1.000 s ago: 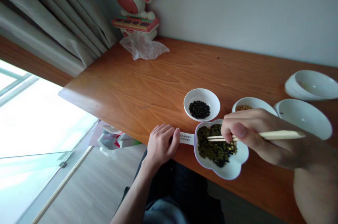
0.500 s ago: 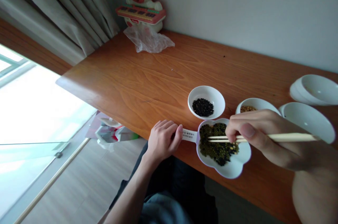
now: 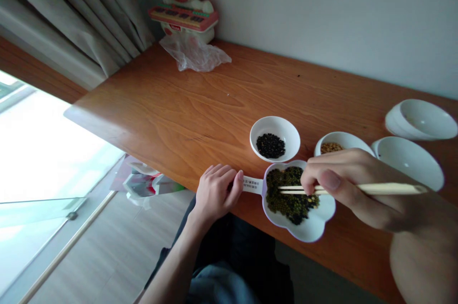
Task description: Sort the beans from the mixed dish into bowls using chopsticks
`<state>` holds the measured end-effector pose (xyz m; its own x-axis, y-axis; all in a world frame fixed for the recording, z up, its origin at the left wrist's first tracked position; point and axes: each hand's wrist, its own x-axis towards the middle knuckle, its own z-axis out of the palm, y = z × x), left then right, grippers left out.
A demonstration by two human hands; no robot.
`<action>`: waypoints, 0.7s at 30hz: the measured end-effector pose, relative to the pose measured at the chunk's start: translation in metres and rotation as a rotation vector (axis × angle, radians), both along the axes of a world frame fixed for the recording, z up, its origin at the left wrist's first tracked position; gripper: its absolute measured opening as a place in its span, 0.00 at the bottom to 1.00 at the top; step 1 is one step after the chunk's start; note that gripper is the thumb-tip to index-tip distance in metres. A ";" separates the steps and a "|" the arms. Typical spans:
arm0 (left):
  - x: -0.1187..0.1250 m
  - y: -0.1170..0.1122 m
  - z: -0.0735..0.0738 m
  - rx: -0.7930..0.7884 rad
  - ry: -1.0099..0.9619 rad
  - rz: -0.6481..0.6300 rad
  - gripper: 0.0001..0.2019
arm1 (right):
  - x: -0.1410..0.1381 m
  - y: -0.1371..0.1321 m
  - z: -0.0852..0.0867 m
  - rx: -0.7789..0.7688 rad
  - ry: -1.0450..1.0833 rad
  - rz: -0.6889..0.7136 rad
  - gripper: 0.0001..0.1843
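My left hand [image 3: 219,192] is closed around the handle of a white, flower-shaped scoop [image 3: 317,228] with a pale purple rim. Inside the scoop lie green beans mixed with black ones and a few yellow ones [image 3: 291,194]. A pair of light wooden chopsticks [image 3: 379,189] is gripped in my right hand [image 3: 352,184], their tips down among the green beans. Just beyond the scoop stands a white bowl [image 3: 275,125] holding black beans [image 3: 271,145]. Behind my right hand, partly covered by it, is a bowl of yellowish beans [image 3: 331,147].
A white bowl [image 3: 411,158] with small specks and stacked bowls [image 3: 425,120] stand at the right. A toy with a keyboard [image 3: 184,15] and a crumpled clear plastic bag [image 3: 196,53] sit at the back left. The wooden table's [image 3: 150,118] left edge borders the floor.
The whole view has shifted slightly, so things appear a little further left. Both hands keep their grips, and the chopstick tips stay among the beans.
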<state>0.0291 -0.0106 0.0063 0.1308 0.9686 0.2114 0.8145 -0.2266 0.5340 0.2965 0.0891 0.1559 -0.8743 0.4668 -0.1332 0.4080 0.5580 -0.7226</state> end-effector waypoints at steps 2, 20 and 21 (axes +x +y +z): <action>0.000 0.000 0.000 0.000 0.000 -0.001 0.19 | 0.001 0.000 -0.001 0.022 -0.005 -0.003 0.26; 0.001 0.000 0.000 -0.009 -0.009 0.003 0.19 | 0.001 0.000 -0.002 0.009 0.045 -0.114 0.30; 0.001 0.000 0.000 -0.007 -0.009 0.004 0.19 | 0.003 0.000 -0.001 0.023 0.066 -0.120 0.30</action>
<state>0.0297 -0.0110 0.0064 0.1251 0.9706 0.2055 0.8103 -0.2195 0.5434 0.2999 0.0889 0.1546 -0.8186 0.5706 -0.0655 0.4249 0.5250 -0.7375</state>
